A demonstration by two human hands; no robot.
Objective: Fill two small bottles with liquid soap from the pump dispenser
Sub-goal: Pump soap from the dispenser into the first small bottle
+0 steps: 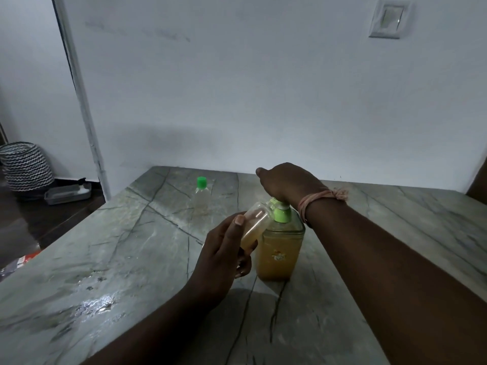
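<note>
Because the soap has to drop straight from the spout into a narrow mouth, the left hand (224, 248) grips the small open bottle (254, 225) with thumb and curled fingers and tilts it so its neck meets the nozzle of the pump dispenser (279, 243), which stands near the middle of the stone table (131, 259). Above it, the right hand (286, 181) presses on the green pump head; its fingers are hidden, so their curl cannot be told. Amber soap fills the lower part of the clear held bottle. A second, green-capped bottle (201, 193) stands apart toward the table's far edge.
</note>
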